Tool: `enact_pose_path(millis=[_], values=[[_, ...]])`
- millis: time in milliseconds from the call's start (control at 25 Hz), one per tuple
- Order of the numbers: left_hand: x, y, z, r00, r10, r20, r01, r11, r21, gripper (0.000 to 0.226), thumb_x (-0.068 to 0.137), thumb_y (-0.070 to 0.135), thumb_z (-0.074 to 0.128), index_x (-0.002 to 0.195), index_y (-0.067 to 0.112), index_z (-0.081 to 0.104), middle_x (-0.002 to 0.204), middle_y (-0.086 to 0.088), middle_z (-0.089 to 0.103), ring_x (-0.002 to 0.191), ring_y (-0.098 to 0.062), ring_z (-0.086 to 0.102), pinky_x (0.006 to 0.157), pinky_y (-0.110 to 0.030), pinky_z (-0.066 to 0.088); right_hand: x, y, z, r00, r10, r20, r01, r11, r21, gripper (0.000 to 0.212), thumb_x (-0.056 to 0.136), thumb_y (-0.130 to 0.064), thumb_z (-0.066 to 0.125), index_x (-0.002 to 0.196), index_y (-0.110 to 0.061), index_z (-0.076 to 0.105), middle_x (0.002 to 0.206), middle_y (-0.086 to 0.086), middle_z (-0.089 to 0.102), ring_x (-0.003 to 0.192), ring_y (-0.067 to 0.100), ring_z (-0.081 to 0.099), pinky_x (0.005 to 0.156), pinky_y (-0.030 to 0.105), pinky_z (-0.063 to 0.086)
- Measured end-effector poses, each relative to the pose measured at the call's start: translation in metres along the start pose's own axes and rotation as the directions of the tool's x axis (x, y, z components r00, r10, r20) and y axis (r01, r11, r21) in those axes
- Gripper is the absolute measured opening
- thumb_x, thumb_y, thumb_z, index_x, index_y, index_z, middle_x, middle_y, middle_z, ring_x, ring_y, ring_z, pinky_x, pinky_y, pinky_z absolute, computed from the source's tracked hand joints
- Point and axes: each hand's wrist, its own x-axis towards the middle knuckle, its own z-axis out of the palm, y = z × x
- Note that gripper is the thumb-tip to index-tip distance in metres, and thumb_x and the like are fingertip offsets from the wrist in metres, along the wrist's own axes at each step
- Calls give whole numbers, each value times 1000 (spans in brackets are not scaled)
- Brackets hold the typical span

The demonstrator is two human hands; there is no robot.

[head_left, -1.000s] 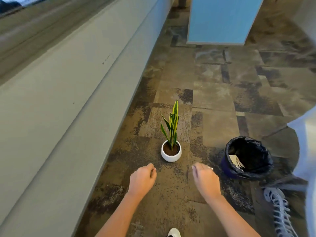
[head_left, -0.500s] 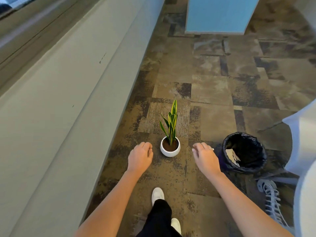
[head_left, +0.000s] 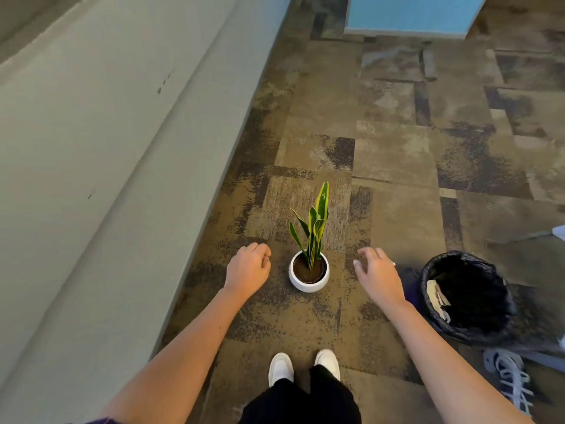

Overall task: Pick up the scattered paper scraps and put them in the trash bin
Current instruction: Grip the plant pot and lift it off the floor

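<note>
A round trash bin (head_left: 501,325) lined with a black bag stands on the carpet at the right. Paper scraps (head_left: 436,298) lie inside it against the left wall. No loose scraps show on the floor. My left hand (head_left: 248,269) hangs over the carpet left of a potted plant, fingers loosely curled, holding nothing. My right hand (head_left: 377,275) hovers right of the plant and left of the bin, fingers relaxed and empty, a ring on one finger.
A small snake plant in a white pot (head_left: 308,272) stands between my hands. A grey wall ledge (head_left: 107,185) runs along the left. A blue panel (head_left: 409,13) stands at the back. My white shoes (head_left: 304,365) are below; another person's sneaker (head_left: 509,377) is beside the bin.
The view has tilted down and both my feet have come into sight. Both hands stay either side of the plant, holding nothing; the right hand's fingers have spread a little.
</note>
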Motion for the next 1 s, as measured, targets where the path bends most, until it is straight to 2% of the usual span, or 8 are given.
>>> enact_pose_path(millis=[280,480,560,640,720,800,880,1000], values=[[76,-47,145,967,-183,179,200,976,-81,28,92,24,51,119,20,54,112,-2,59,101,-20,58,78,-36,54,88,81,127,963,112,247,-104,994,-44,50,94,-28,55,137,-8,40,135,15,45,110,30,58,91,39,47],[135,-88,292,855,-321,407,425,884,-195,58,91,29,56,143,18,32,142,-14,42,126,-28,49,102,-41,45,158,148,257,852,202,483,-199,978,-57,76,94,-40,53,151,-12,12,154,17,17,132,33,40,101,38,40],[152,-100,344,802,-336,493,495,836,-235,66,92,30,55,149,18,22,146,-17,38,125,-32,51,101,-44,47,178,172,306,812,215,543,-233,972,-36,82,92,-46,54,152,-19,6,158,16,8,139,36,31,106,42,38],[162,-108,385,738,-332,587,581,756,-303,72,94,32,53,152,22,11,147,-16,39,113,-31,60,90,-41,55,190,189,344,781,214,586,-263,965,-2,87,89,-49,55,153,-24,0,161,13,1,143,37,23,107,50,38],[168,-111,418,687,-306,659,653,657,-376,78,95,34,53,152,26,0,153,-14,31,104,-28,66,84,-37,58,197,202,374,746,205,633,-357,926,121,88,89,-45,58,152,-31,-3,161,10,7,132,36,45,92,47,53],[171,-113,442,664,-269,698,692,576,-436,83,95,36,52,151,29,-9,158,-13,20,104,-28,67,86,-38,57,201,209,393,706,187,683,-482,834,269,88,91,-33,60,149,-41,-5,157,9,25,94,29,71,69,37,61],[173,-113,459,662,-232,712,699,534,-476,85,96,34,51,149,31,-15,157,-14,24,102,-29,68,86,-39,57,204,217,409,704,192,684,-535,776,333,88,92,-21,59,147,-48,-4,148,14,40,76,28,75,65,38,62],[176,-114,476,672,-225,706,686,548,-479,80,97,25,47,148,36,-14,143,-20,47,95,-30,71,84,-41,58,205,223,428,722,229,653,-573,726,379,84,92,-10,51,144,-54,2,124,18,60,73,32,74,69,46,62]])
